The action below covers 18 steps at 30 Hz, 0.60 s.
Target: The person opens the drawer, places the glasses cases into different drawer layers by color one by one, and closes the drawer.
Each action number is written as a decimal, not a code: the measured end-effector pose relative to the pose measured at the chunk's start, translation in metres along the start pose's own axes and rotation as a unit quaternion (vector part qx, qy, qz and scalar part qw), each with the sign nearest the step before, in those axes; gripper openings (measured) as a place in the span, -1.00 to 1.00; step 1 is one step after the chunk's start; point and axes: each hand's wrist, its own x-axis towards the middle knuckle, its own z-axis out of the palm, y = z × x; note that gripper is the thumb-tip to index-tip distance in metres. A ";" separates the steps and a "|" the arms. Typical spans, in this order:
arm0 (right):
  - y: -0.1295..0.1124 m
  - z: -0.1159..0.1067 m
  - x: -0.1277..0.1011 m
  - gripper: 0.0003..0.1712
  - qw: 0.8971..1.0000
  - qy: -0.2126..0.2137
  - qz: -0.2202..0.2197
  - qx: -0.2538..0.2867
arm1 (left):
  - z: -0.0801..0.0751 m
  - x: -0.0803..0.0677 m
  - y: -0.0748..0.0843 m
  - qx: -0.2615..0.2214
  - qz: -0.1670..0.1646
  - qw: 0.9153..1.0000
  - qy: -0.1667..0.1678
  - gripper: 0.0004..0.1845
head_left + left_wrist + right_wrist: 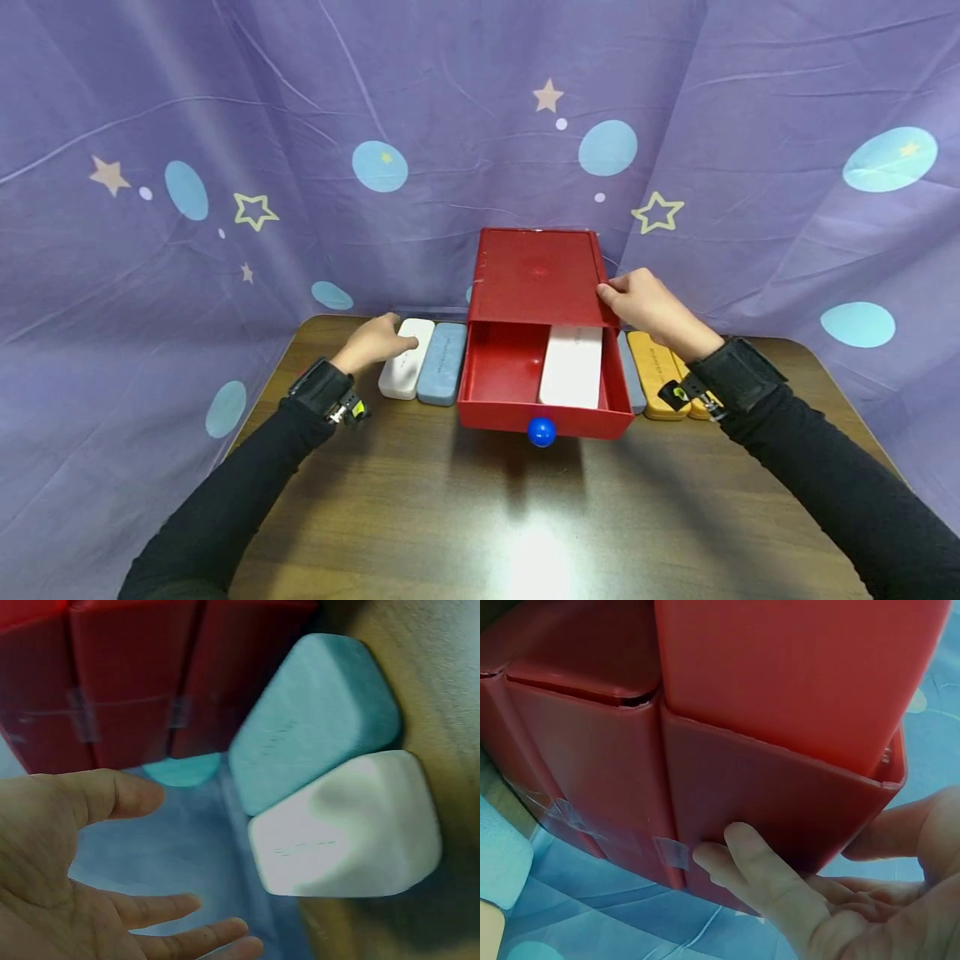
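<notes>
Head view: left hand (375, 342), fingers spread, is hovering beside a white case (411, 358), right hand (656, 312) is pinching the red box (538, 279), a second white case (572, 367) is lying right in the drawer (498, 367), apparently leaving other cases (442, 363) outside.

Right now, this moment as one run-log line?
left hand: open, near outer white case | right hand: gripping red box | drawer: open, inner white case inside

Drawers (536, 287) and cases (442, 364) on brown table (405, 500)
</notes>
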 end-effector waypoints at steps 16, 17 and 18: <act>0.002 -0.004 0.002 -0.49 0.999 -0.030 0.017 0.032 | 0.047 0.024 -0.027 -0.043 -0.065 0.997 -0.030 -0.29; 0.002 -0.004 0.002 -0.50 0.999 -0.031 0.016 0.030 | 0.048 0.025 -0.027 -0.040 -0.068 0.996 -0.029 -0.30; 0.002 -0.004 0.002 -0.50 0.999 -0.032 0.015 0.029 | 0.049 0.026 -0.027 -0.037 -0.072 0.996 -0.027 -0.31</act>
